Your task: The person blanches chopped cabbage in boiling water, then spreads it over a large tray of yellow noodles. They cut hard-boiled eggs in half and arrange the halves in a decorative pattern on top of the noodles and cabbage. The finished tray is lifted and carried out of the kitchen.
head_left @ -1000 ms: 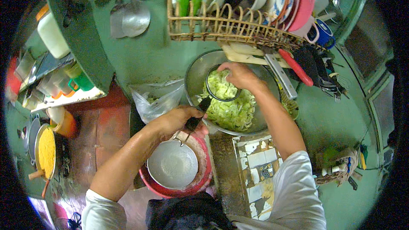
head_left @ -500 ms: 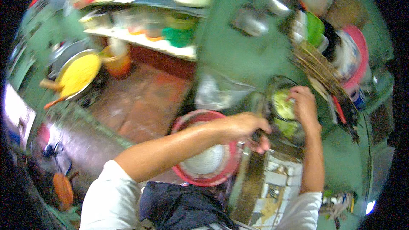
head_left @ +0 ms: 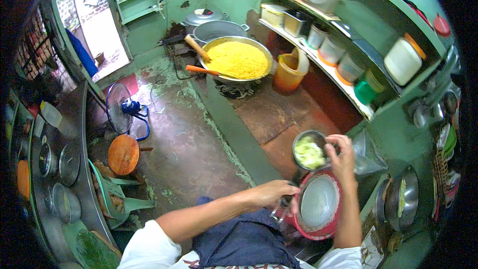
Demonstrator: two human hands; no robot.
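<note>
My right hand [head_left: 341,157] grips the rim of a small dark bowl [head_left: 297,162] filled with pale green chopped vegetable [head_left: 309,152]. The bowl is held up near the far edge of a red basin [head_left: 336,219], inside which sits a round whitish-grey vessel [head_left: 319,202]. Closed around a dark handle, my left hand [head_left: 277,194] is left of the basin. Thin metal parts [head_left: 279,214] stick out below that fist; I cannot tell the tool's kind. To the right, a large metal pan [head_left: 409,201] has green shreds in it.
A wide pan of yellow food [head_left: 239,60] with two long handles in it sits at the far side, beside an orange bucket [head_left: 288,74]. Shelves [head_left: 318,60] with containers line the right wall. On the left are a fan [head_left: 122,108], a wooden stool [head_left: 123,155] and a green chair [head_left: 124,204].
The view has swung left. My right hand has brought the small bowl of green vegetable away from the large pan, toward the red basin. My left hand still grips the dark-handled tool.
</note>
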